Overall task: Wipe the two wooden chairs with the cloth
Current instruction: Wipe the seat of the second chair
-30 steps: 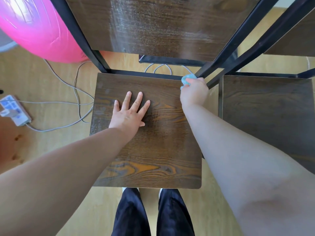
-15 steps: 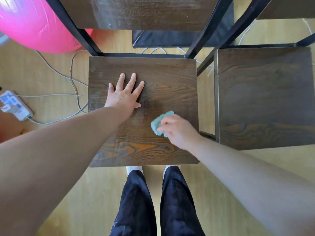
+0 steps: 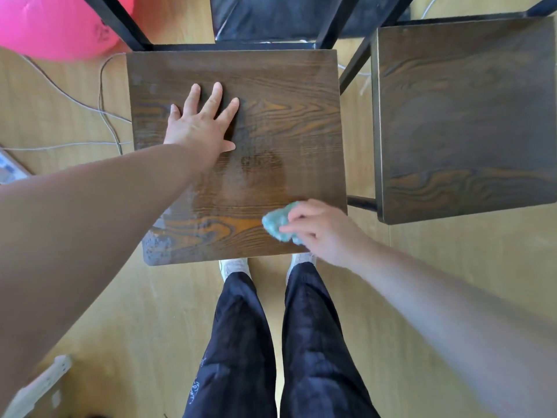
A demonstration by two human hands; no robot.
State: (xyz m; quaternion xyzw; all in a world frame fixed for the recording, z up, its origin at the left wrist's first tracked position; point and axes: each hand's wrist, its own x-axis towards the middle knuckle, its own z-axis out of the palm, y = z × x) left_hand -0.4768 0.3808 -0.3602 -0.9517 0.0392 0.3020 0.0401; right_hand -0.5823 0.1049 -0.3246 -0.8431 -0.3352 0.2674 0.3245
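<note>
Cloth (image 3: 278, 224) bunched under right hand (image 3: 324, 232), near chair seat (image 3: 271, 122) front-right corner.

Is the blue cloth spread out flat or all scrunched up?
Scrunched up. The cloth is a small wad under the right hand on the chair seat.

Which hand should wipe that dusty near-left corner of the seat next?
Probably the right hand: it already holds the cloth on the seat. The left hand lies flat, bracing.
</note>
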